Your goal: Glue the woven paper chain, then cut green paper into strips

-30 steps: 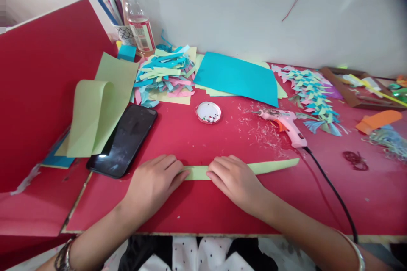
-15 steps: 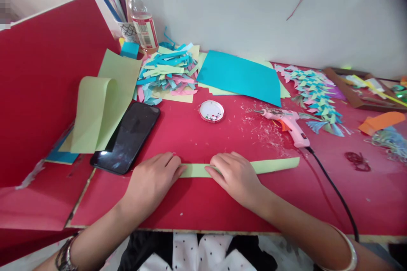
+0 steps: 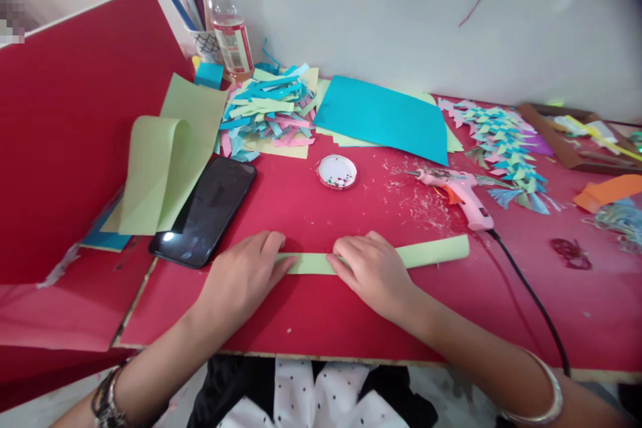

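L hand (image 3: pixel 248 269) & R hand (image 3: pixel 374 271) both grasp green paper strip (image 3: pixel 313 263), thumbs on near side. Vs 1 s ago, strip's right end looks wider, so fold prob. looser there. Strip runs btwn hands, free end past R hand. Phone (image 3: pixel 208 210) left, glue gun (image 3: pixel 459 192) far right.

Lit brightly and diffusely, with white glare on the near end of the phone (image 3: pixel 215 206), soft shadow under the left hand (image 3: pixel 241 274) beside it, pale sheen on the red tabletop (image 3: pixel 612 307) far right of it, blocky pixels far beyond its left, and blurred darkness far beyond its right.
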`<action>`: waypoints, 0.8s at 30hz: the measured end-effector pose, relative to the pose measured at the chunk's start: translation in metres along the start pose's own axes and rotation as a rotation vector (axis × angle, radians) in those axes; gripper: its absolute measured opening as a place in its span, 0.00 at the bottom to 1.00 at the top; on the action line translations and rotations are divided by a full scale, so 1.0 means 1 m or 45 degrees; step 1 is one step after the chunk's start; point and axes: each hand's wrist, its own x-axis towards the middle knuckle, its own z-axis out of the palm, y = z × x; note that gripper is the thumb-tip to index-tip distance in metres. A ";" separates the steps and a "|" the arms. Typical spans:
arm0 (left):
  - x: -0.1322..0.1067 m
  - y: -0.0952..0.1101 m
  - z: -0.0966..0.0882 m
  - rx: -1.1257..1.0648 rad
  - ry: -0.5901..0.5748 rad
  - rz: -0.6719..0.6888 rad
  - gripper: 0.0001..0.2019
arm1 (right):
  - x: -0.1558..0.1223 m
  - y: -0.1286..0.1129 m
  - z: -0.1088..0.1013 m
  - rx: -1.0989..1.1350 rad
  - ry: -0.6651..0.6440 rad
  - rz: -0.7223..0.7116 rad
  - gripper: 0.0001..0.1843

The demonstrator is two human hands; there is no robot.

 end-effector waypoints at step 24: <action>-0.013 -0.005 0.004 0.035 0.044 -0.064 0.14 | 0.002 -0.001 0.001 -0.057 0.025 -0.009 0.11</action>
